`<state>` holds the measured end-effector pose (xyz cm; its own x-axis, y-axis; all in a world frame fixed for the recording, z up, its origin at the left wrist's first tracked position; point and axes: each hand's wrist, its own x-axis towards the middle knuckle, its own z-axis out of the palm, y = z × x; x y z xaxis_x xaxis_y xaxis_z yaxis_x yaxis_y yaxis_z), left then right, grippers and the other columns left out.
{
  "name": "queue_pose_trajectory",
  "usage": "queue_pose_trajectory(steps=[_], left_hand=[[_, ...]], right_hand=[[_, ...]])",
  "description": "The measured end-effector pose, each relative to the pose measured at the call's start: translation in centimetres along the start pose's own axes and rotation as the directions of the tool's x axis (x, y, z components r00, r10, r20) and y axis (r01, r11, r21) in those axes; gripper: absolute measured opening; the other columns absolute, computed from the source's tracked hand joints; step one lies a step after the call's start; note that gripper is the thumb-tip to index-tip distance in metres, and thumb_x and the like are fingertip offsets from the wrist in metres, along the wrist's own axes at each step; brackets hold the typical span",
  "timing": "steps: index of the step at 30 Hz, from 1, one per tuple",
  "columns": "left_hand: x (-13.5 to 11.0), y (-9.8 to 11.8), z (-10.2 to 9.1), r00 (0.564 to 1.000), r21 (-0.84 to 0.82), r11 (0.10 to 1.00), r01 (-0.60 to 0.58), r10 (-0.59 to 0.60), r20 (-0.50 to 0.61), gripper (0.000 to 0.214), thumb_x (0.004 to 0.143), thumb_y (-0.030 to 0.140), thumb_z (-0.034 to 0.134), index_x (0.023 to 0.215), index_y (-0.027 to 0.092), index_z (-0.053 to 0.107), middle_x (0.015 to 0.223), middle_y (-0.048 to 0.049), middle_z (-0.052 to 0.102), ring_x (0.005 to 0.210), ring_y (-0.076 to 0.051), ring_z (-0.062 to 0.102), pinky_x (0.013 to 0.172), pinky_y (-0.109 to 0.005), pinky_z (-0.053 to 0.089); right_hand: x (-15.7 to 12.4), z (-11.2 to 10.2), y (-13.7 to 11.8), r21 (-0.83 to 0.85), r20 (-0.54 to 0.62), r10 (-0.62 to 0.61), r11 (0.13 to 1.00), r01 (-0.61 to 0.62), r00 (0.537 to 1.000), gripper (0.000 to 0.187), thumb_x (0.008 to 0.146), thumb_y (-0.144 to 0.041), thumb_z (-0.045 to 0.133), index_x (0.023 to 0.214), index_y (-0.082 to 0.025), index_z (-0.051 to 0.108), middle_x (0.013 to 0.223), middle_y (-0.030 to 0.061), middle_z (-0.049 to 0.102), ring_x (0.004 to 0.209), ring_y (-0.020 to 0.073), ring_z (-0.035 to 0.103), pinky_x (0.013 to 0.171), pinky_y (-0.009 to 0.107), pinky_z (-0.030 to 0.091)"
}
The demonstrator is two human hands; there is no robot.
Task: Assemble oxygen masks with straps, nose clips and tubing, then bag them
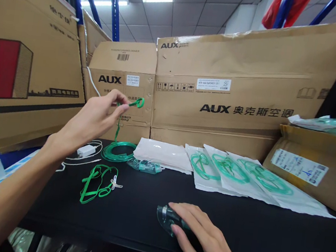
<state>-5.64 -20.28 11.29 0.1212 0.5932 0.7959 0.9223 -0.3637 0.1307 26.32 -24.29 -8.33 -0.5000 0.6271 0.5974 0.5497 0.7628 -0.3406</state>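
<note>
My left hand (94, 118) is raised above the black table (249, 236), its fingers pinched on the end of a green tube (138, 103). The tube hangs down to a green coil (118, 151) lying on the table. My right hand (199, 239) rests fingers-down on a clear plastic mask (164, 217) near the table's front edge, covering most of it. A green elastic strap (97, 182) with a small white clip lies between the two hands. A clear connector piece (146, 165) lies beside the coil.
Several sealed white bags (242, 173) with green tubing inside lie in a row at the back, beside a flat white bag (162, 153). Big AUX cardboard boxes (237, 94) wall in the table. A labelled box (311, 169) stands right; a white charger (86, 150) and cable left.
</note>
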Motion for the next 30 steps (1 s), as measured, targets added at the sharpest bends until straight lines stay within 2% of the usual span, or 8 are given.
queue_pose_trajectory(steps=[3, 6, 11, 17, 19, 22, 26, 30], left_hand=[[1.4, 3.2, 0.3, 0.992, -0.105, 0.987, -0.121, 0.115, -0.060, 0.011, 0.104, 0.029, 0.058, 0.109, 0.021, 0.064, 0.115, -0.0087, 0.078, 0.107, -0.026, 0.073, 0.088, -0.036, 0.052], [0.6, 6.1, 1.4, 0.982, -0.218, 0.958, -0.185, 0.189, -0.005, 0.009, 0.105, 0.025, 0.059, 0.110, 0.020, 0.065, 0.113, -0.0070, 0.078, 0.103, -0.023, 0.073, 0.087, -0.034, 0.052], [-5.7, 9.3, 5.3, 0.911, -0.431, 0.896, -0.111, 0.265, 0.316, 0.008, 0.110, 0.026, 0.055, 0.110, 0.024, 0.063, 0.111, 0.0007, 0.075, 0.099, -0.018, 0.070, 0.089, -0.032, 0.050], [-12.6, 9.5, 8.8, 0.799, -0.418, 0.907, 0.050, 0.214, 0.562, 0.011, 0.111, 0.026, 0.053, 0.110, 0.028, 0.064, 0.111, 0.0038, 0.073, 0.102, -0.020, 0.069, 0.093, -0.035, 0.048], [-13.6, 9.1, 9.2, 0.788, -0.424, 0.900, 0.097, 0.191, 0.585, 0.011, 0.111, 0.025, 0.054, 0.109, 0.028, 0.064, 0.113, 0.0043, 0.073, 0.104, -0.020, 0.068, 0.094, -0.035, 0.047], [-14.2, 8.5, 9.4, 0.784, -0.433, 0.889, 0.146, 0.163, 0.599, 0.010, 0.110, 0.024, 0.055, 0.107, 0.028, 0.064, 0.112, 0.0057, 0.073, 0.105, -0.019, 0.067, 0.094, -0.033, 0.046], [-14.6, 8.3, 9.4, 0.786, -0.464, 0.865, 0.190, 0.149, 0.600, 0.010, 0.109, 0.023, 0.057, 0.105, 0.030, 0.064, 0.111, 0.0083, 0.072, 0.106, -0.017, 0.067, 0.095, -0.030, 0.044], [-14.6, 8.1, 9.5, 0.779, -0.478, 0.851, 0.216, 0.144, 0.610, 0.012, 0.109, 0.022, 0.058, 0.104, 0.029, 0.065, 0.108, 0.0089, 0.073, 0.103, -0.017, 0.067, 0.093, -0.029, 0.044]], right_hand=[[0.2, -0.3, 0.4, 0.003, -0.008, 0.008, 1.000, -0.007, 1.000, 0.037, 0.105, -0.029, 0.055, 0.141, -0.034, 0.062, 0.130, 0.0057, 0.075, 0.116, 0.0278, 0.074, 0.101, 0.050, 0.063], [0.2, -1.7, 1.0, 0.008, 0.007, 0.072, 0.997, -0.072, 0.997, 0.033, 0.107, -0.032, 0.052, 0.137, -0.034, 0.065, 0.128, 0.0061, 0.076, 0.116, 0.0282, 0.074, 0.098, 0.049, 0.063], [-1.0, -4.8, 2.6, -0.044, -0.008, 0.191, 0.981, -0.191, 0.982, 0.033, 0.106, -0.041, 0.053, 0.134, -0.033, 0.067, 0.132, 0.0088, 0.075, 0.122, 0.0316, 0.071, 0.104, 0.053, 0.059], [-1.6, -5.4, 3.8, -0.121, -0.015, 0.233, 0.965, -0.234, 0.972, 0.037, 0.107, -0.038, 0.051, 0.140, -0.028, 0.065, 0.137, 0.0119, 0.072, 0.127, 0.0328, 0.069, 0.107, 0.058, 0.057], [-1.3, -5.5, 3.3, -0.158, -0.072, 0.171, 0.971, -0.181, 0.983, 0.035, 0.107, -0.034, 0.052, 0.140, -0.028, 0.063, 0.138, 0.0126, 0.070, 0.127, 0.0318, 0.069, 0.105, 0.056, 0.058], [-1.1, -5.7, 1.9, -0.205, -0.130, -0.028, 0.979, 0.000, 0.991, 0.030, 0.106, -0.024, 0.055, 0.134, -0.029, 0.064, 0.137, 0.0111, 0.067, 0.127, 0.0281, 0.067, 0.103, 0.049, 0.060], [-0.9, -5.3, 0.3, -0.253, -0.014, -0.263, 0.934, 0.251, 0.965, 0.033, 0.103, -0.012, 0.058, 0.133, -0.026, 0.063, 0.140, 0.0127, 0.062, 0.131, 0.0286, 0.060, 0.103, 0.047, 0.058], [-0.5, -4.0, 0.0, -0.302, 0.065, -0.326, 0.894, 0.330, 0.943, 0.021, 0.102, -0.008, 0.059, 0.118, -0.020, 0.066, 0.132, 0.0145, 0.065, 0.123, 0.0317, 0.060, 0.101, 0.055, 0.055]])
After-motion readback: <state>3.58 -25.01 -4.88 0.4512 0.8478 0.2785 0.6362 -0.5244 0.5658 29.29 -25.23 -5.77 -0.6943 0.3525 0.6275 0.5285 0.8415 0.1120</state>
